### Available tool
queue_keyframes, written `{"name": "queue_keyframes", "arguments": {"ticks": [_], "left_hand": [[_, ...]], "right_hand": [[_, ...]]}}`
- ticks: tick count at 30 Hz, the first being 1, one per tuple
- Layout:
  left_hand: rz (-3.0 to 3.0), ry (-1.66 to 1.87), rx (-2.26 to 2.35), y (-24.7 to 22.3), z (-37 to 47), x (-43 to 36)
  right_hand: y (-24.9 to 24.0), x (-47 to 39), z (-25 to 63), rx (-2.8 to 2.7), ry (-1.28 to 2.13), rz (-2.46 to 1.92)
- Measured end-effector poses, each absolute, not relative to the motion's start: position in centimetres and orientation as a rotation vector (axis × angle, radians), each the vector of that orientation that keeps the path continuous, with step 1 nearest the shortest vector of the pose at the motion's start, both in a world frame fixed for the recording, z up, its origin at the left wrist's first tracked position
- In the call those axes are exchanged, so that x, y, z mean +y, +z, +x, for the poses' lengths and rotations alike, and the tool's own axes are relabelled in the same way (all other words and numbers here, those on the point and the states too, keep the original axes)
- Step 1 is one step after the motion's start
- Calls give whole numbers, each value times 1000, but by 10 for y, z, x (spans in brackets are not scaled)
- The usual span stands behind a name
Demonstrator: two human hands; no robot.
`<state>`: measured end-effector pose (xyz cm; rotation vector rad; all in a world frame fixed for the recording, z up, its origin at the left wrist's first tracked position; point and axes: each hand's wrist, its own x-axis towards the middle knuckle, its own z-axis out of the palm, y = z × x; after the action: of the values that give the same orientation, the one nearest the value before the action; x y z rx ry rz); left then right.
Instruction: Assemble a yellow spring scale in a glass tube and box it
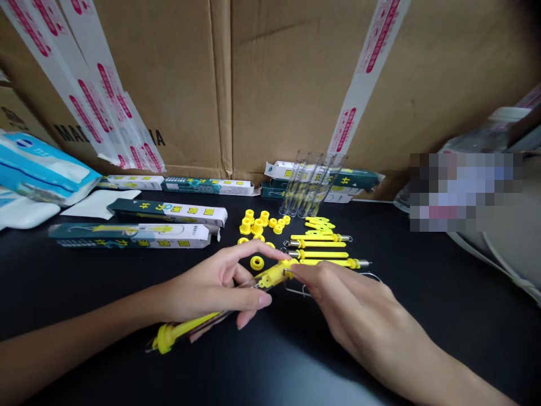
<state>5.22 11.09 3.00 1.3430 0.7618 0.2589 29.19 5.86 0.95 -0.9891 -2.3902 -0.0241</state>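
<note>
My left hand (228, 282) is closed around the clear tube of a tubular spring scale (190, 326), which slants from lower left to upper right. A yellow collar and a small metal hook show at its lower end. At the upper end sits a yellow cap (276, 272), pinched by the fingers of my right hand (355, 304). A bent wire hook (298, 291) hangs below that cap, partly hidden by my right fingers. Just beyond my hands lie several yellow rods with springs (321, 245), yellow flanged caps (257, 263) and flat yellow pieces (319, 224).
Several clear tubes (310, 183) stand upright at the back, in front of printed boxes (359, 179). More narrow boxes (131, 234) lie to the left, beside a blue-and-white packet (46, 166). Cardboard (270, 84) walls the back. A plastic bottle (486, 132) is at right.
</note>
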Motion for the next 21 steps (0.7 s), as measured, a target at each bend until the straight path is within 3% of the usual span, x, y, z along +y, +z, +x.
{"name": "queue_keyframes", "arguments": {"ticks": [14,21], "left_hand": [[1343,320,721,22,54,113],[1347,287,741,21,53,115]], "right_hand": [[29,55,280,-2513,-352,-951],[20,56,282,-2499,-270,-987]]}}
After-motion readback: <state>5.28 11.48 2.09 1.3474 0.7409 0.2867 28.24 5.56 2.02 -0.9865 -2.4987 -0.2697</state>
